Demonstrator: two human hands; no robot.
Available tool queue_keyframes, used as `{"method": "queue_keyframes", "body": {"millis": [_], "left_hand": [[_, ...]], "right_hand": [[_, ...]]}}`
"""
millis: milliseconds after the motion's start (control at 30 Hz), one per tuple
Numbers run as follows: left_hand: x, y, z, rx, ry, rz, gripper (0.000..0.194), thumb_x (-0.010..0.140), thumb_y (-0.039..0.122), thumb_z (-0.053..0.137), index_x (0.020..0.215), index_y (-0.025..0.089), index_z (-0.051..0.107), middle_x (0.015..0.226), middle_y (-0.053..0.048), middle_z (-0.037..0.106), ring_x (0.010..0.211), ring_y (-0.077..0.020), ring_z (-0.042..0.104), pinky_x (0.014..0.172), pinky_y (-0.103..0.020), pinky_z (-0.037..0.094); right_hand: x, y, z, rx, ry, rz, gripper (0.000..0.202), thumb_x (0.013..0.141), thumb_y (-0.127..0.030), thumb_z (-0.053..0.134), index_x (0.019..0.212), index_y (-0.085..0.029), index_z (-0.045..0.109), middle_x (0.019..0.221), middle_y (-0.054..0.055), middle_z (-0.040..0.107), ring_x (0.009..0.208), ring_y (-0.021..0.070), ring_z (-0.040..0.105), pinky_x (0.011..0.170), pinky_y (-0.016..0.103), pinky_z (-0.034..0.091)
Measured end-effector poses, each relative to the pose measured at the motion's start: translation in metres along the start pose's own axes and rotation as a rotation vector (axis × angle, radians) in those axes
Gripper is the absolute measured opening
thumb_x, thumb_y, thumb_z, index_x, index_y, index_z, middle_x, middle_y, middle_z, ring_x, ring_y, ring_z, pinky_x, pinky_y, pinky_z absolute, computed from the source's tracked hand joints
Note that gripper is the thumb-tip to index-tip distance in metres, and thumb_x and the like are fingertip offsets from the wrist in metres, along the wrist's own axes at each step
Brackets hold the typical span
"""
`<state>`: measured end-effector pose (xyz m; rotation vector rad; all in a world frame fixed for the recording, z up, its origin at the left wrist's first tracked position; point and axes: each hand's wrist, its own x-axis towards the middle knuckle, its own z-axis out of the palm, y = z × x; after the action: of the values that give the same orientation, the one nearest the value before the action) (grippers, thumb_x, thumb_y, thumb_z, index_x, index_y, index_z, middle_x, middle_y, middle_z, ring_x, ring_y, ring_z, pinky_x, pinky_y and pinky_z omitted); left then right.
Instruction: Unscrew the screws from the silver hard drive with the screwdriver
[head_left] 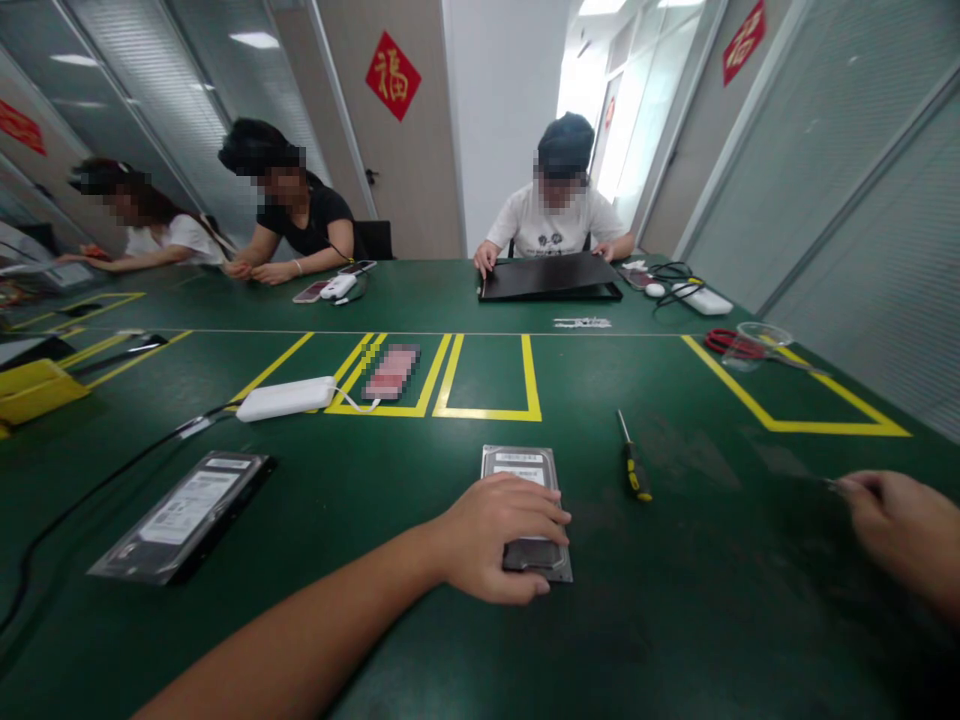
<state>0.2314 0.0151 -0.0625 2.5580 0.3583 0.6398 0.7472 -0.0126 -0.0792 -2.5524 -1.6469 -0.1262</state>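
My left hand [506,540] lies over a hard drive [525,459] with a white label, its fingers curled across the right edge and the thumb near the front edge. The hand hides the middle of the drive, which rests flat on the green table. At the right, my right hand [900,525] is closed in a pinch just above the table. A tiny shiny bit shows at its fingertips, too small to name. Between the two hands lies a screwdriver [634,468] with a yellow and black handle. A second hard drive [187,512] is at the left.
A white power bank [287,399] is cabled to a phone [391,372]. Yellow tape [487,413] marks the green table [420,640]. Red-handled scissors [724,343] and a clear plastic cup [754,345] stand at right. Opposite, a person handles a black panel [551,275]; two more people sit left.
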Motion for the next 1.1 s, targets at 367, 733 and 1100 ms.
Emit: {"method": "queue_keyframes", "body": {"millis": [367, 733, 1100], "left_hand": [[-0.001, 0.001, -0.002, 0.001, 0.012, 0.019, 0.046, 0.08, 0.047, 0.066, 0.118, 0.022, 0.067, 0.13, -0.008, 0.068, 0.128, -0.0281, 0.059, 0.11, -0.046, 0.042], [0.001, 0.006, -0.002, -0.015, 0.407, -0.006, 0.009, 0.089, 0.026, 0.06, 0.092, 0.019, 0.062, 0.088, -0.007, 0.07, 0.086, -0.0206, 0.067, 0.082, -0.035, 0.053], [0.004, 0.008, 0.003, 0.286, 0.705, 0.043, 0.016, 0.088, 0.023, 0.075, 0.097, 0.016, 0.063, 0.086, -0.006, 0.068, 0.078, -0.0174, 0.062, 0.074, -0.031, 0.05]], "right_hand": [[-0.087, -0.187, -0.074, 0.533, -0.036, -0.518, 0.021, 0.092, -0.039, 0.04, 0.082, -0.024, 0.051, 0.079, 0.008, 0.059, 0.074, 0.0234, 0.056, 0.072, 0.038, 0.047], [-0.139, -0.288, -0.09, 1.141, -0.294, -0.464, 0.027, 0.097, -0.043, 0.042, 0.082, -0.022, 0.051, 0.074, -0.001, 0.05, 0.068, 0.0152, 0.049, 0.062, 0.027, 0.042], [-0.152, -0.289, -0.048, 1.301, -0.469, -0.403, 0.028, 0.096, -0.047, 0.048, 0.085, -0.021, 0.052, 0.076, -0.001, 0.051, 0.065, 0.0139, 0.047, 0.059, 0.027, 0.039]]}}
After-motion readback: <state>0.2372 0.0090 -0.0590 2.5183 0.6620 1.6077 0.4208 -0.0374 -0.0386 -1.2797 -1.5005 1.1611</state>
